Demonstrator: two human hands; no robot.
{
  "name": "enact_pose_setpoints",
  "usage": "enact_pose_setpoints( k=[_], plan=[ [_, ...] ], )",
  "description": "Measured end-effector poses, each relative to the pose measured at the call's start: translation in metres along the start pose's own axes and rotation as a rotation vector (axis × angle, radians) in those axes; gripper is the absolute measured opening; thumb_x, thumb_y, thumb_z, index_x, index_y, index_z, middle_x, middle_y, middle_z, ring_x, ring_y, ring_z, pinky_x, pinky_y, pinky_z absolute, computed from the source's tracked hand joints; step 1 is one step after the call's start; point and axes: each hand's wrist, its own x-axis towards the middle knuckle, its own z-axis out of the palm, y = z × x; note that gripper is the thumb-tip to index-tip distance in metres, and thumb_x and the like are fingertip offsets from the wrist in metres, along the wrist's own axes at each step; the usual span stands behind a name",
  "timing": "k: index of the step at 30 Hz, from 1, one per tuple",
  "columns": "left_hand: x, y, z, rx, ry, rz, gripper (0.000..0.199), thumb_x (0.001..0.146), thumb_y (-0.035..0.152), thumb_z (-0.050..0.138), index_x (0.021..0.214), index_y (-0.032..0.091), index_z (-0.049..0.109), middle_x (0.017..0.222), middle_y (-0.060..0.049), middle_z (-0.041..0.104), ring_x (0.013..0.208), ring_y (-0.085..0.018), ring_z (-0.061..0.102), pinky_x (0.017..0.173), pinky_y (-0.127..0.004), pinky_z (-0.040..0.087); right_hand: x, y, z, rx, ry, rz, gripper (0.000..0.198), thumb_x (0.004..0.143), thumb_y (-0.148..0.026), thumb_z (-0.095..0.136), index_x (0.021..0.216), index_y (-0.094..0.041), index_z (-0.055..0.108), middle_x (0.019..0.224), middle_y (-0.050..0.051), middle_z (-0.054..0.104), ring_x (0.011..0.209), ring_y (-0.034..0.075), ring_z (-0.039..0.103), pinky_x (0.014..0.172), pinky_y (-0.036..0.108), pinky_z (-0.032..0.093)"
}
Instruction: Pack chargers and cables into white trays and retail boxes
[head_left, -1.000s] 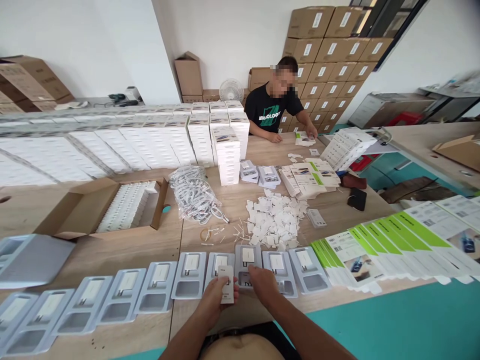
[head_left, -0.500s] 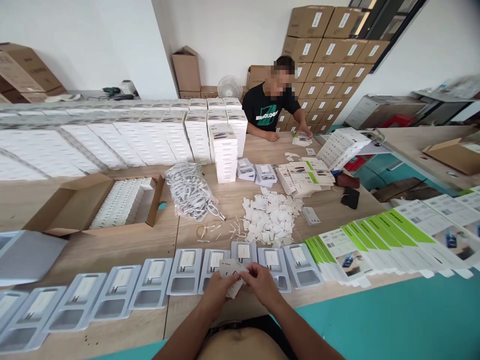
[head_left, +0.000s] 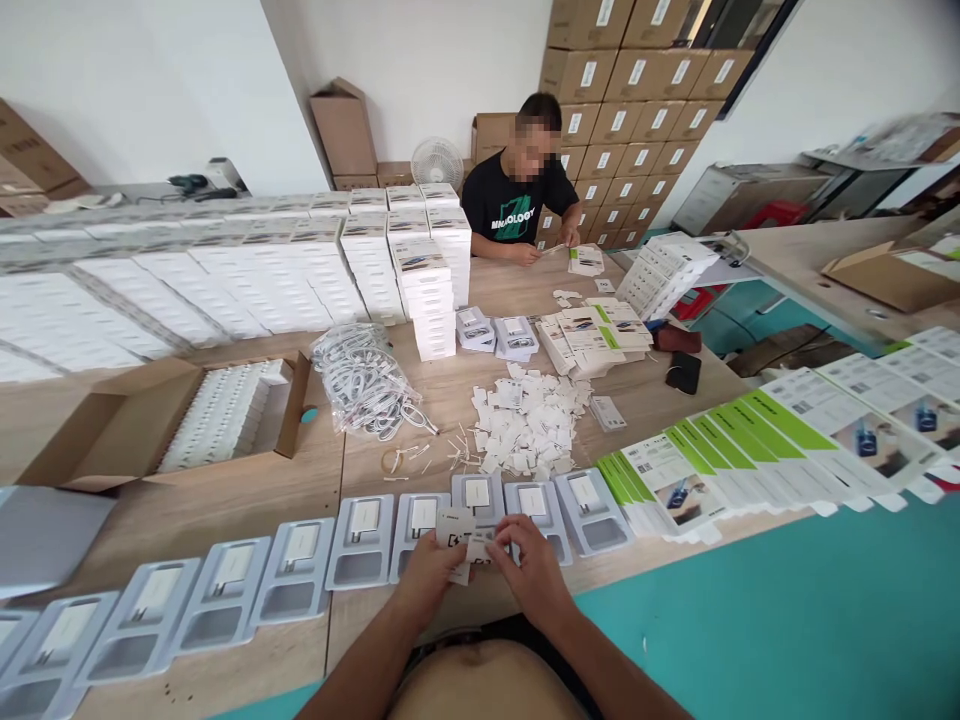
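My left hand (head_left: 424, 578) is closed around several white printed cards (head_left: 454, 524) with dark symbols on them. Between the thumb and fingers of my right hand (head_left: 527, 565) is a smaller white card (head_left: 478, 547), held at its right edge and overlapping the others. Both hands are in front of a row of grey plastic trays (head_left: 339, 577). Each tray I can see well has a white plug adapter (head_left: 365, 516) in its upper compartment. Beyond the trays lies a loose heap of small white cards (head_left: 529, 425).
Bagged white cables (head_left: 367, 375) lie left of the heap, near an open carton (head_left: 289, 440) of white pieces. Printed box sleeves (head_left: 682, 490) fan out at right. Stacked white boxes (head_left: 277, 275) line the back left. A co-worker (head_left: 517, 205) sits opposite, handling printed sheets.
The view has shifted slightly. The cards in my hands have turned so their printed symbols show, and my right hand holds one card more apart. The co-worker's raised hand has moved to thin sheets.
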Motion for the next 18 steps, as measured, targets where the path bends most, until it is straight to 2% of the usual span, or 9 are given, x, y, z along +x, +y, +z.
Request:
enact_pose_setpoints(
  k=[2, 4, 7, 9, 11, 13, 15, 18],
  plan=[
    [-0.003, 0.002, 0.001, 0.031, -0.007, -0.004, 0.038, 0.070, 0.040, 0.073, 0.096, 0.013, 0.069, 0.082, -0.008, 0.073, 0.064, -0.018, 0.063, 0.057, -0.029, 0.050, 0.006, 0.001, 0.001, 0.028, 0.025, 0.063, 0.016, 0.082, -0.032, 0.060, 0.072, -0.020, 0.062, 0.106, 0.007, 0.067, 0.093, 0.021, 0.062, 0.075, 0.028, 0.046],
    [-0.006, 0.005, 0.001, 0.073, -0.013, 0.003, 0.039, 0.071, 0.044, 0.072, 0.095, 0.014, 0.070, 0.081, -0.008, 0.072, 0.064, -0.019, 0.063, 0.057, -0.030, 0.051, 0.010, 0.003, 0.001, 0.064, -0.020, 0.099, 0.014, 0.080, -0.032, 0.061, 0.072, -0.020, 0.062, 0.093, 0.005, 0.069, 0.082, 0.019, 0.062, 0.069, 0.026, 0.045],
    [-0.007, 0.008, 0.000, 0.151, -0.022, 0.026, 0.033, 0.059, 0.032, 0.082, 0.085, 0.013, 0.071, 0.073, -0.005, 0.071, 0.059, -0.017, 0.060, 0.054, -0.027, 0.048, 0.011, 0.006, 0.002, 0.144, -0.056, 0.162, 0.014, 0.075, -0.031, 0.066, 0.068, -0.020, 0.062, 0.066, -0.001, 0.063, 0.064, 0.015, 0.057, 0.061, 0.025, 0.043],
    [-0.006, 0.007, 0.000, 0.189, -0.016, 0.038, 0.029, 0.055, 0.023, 0.082, 0.079, 0.012, 0.071, 0.066, -0.003, 0.069, 0.055, -0.015, 0.058, 0.052, -0.026, 0.046, 0.012, 0.007, 0.005, 0.258, -0.077, 0.226, 0.014, 0.071, -0.032, 0.070, 0.073, -0.020, 0.062, 0.064, -0.002, 0.063, 0.062, 0.015, 0.057, 0.060, 0.025, 0.043],
    [-0.004, 0.004, 0.002, 0.212, -0.008, 0.047, 0.024, 0.057, 0.021, 0.080, 0.077, 0.013, 0.071, 0.063, -0.002, 0.068, 0.053, -0.014, 0.056, 0.051, -0.025, 0.045, 0.011, 0.008, 0.008, 0.383, -0.140, 0.290, 0.019, 0.069, -0.032, 0.071, 0.081, -0.019, 0.063, 0.067, -0.002, 0.065, 0.062, 0.015, 0.059, 0.060, 0.025, 0.045],
    [0.000, -0.001, 0.005, 0.228, -0.015, 0.052, 0.019, 0.057, 0.019, 0.078, 0.074, 0.014, 0.070, 0.062, -0.001, 0.067, 0.051, -0.014, 0.055, 0.050, -0.025, 0.044, 0.010, 0.011, 0.006, 0.442, -0.198, 0.338, 0.020, 0.068, -0.031, 0.071, 0.081, -0.018, 0.063, 0.066, -0.001, 0.066, 0.060, 0.015, 0.059, 0.059, 0.026, 0.045],
    [0.003, -0.006, 0.010, 0.237, -0.043, 0.044, 0.015, 0.057, 0.017, 0.077, 0.069, 0.014, 0.068, 0.060, -0.001, 0.066, 0.050, -0.014, 0.054, 0.049, -0.025, 0.043, 0.006, 0.018, -0.007, 0.420, -0.223, 0.359, 0.016, 0.068, -0.030, 0.070, 0.073, -0.017, 0.062, 0.063, -0.001, 0.064, 0.057, 0.014, 0.058, 0.057, 0.025, 0.044],
    [0.006, -0.010, 0.014, 0.226, -0.079, 0.018, 0.016, 0.057, 0.017, 0.077, 0.069, 0.015, 0.067, 0.055, 0.000, 0.064, 0.050, -0.014, 0.055, 0.050, -0.025, 0.042, -0.003, 0.042, -0.053, 0.266, -0.232, 0.359, 0.013, 0.071, -0.030, 0.067, 0.072, -0.017, 0.063, 0.062, -0.001, 0.065, 0.058, 0.015, 0.059, 0.058, 0.025, 0.044]
  ],
)
